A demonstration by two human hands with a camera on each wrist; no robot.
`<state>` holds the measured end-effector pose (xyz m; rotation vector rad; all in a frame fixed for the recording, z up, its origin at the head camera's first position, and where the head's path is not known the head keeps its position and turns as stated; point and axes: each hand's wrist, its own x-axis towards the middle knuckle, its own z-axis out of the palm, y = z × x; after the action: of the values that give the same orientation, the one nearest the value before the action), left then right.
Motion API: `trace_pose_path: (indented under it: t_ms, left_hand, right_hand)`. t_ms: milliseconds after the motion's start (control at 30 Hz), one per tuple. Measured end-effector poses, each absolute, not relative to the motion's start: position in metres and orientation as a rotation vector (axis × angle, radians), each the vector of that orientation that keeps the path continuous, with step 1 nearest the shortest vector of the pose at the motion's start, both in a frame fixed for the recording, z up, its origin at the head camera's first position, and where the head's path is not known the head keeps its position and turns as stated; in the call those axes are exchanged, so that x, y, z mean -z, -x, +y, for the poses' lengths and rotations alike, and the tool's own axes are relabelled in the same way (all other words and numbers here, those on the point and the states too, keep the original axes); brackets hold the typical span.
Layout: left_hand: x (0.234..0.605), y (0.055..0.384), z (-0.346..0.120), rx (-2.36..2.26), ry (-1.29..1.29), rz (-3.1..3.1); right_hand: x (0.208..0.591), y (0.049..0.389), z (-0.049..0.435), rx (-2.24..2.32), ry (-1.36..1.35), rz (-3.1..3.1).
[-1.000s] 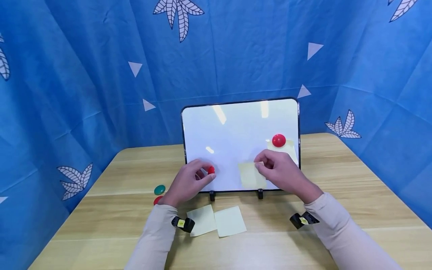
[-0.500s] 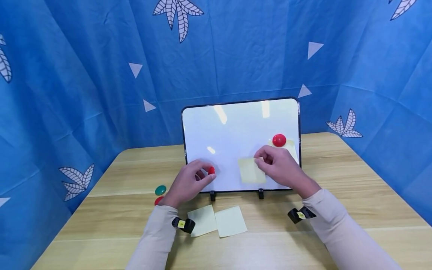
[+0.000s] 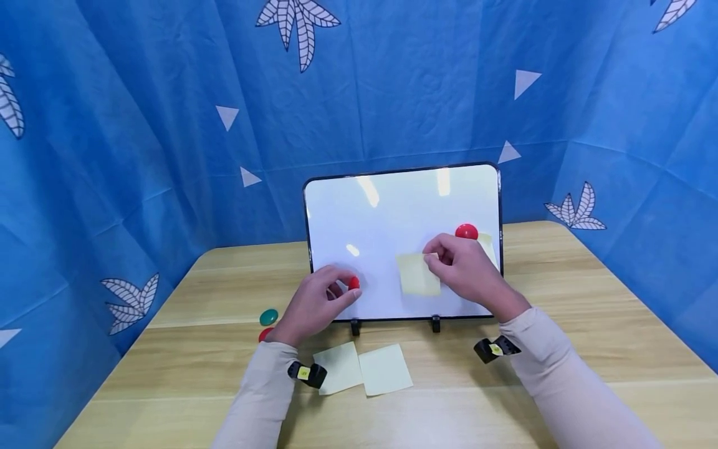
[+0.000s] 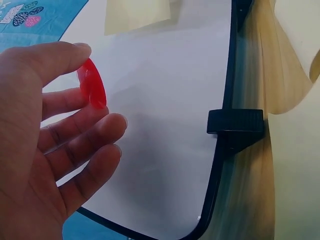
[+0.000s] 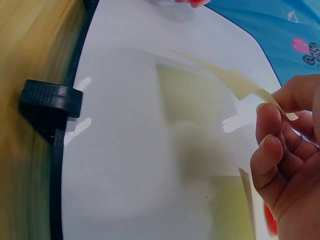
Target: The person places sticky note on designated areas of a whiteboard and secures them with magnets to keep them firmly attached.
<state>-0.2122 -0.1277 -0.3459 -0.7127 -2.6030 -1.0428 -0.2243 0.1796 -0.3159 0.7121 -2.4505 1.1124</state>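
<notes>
Between thumb and fingertips my left hand [image 3: 318,304] pinches a round red magnet [image 4: 94,86], held edge-on in front of the lower left of the whiteboard [image 3: 359,231]. My right hand [image 3: 465,268] grips a pale yellow sticky note [image 3: 416,276] by its upper right corner. In the right wrist view that note [image 5: 232,80] stands off the board, and its reflection shows on the glossy surface. Another red magnet [image 3: 467,231] sits on the board's right side, over a second note [image 3: 487,246] partly hidden behind my right hand.
Two pale sticky notes [image 3: 384,370] lie side by side on the wooden table before the board. A green magnet [image 3: 268,317] and a red magnet [image 3: 265,334] rest left of my left wrist. Black feet [image 3: 435,323] support the board. Blue curtain [image 3: 392,81] hangs behind.
My right hand has moved slightly upward along the board, raising the sticky note with it. The left hand with the red magnet has stayed nearly still.
</notes>
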Motion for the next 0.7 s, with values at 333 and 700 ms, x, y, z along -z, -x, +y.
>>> trace_pose_path:
  t_ms: [333,700]
  left_hand:
    - [0.342,0.211,-0.12,1.046,0.695,-2.6]
    - [0.339,0.21,-0.115,1.04,0.681,-2.616]
  right_hand:
    - [0.315,0.23,0.178,-1.064,-0.663,-2.388]
    - [0.32,0.235,0.179,-1.062,-0.513,-2.332]
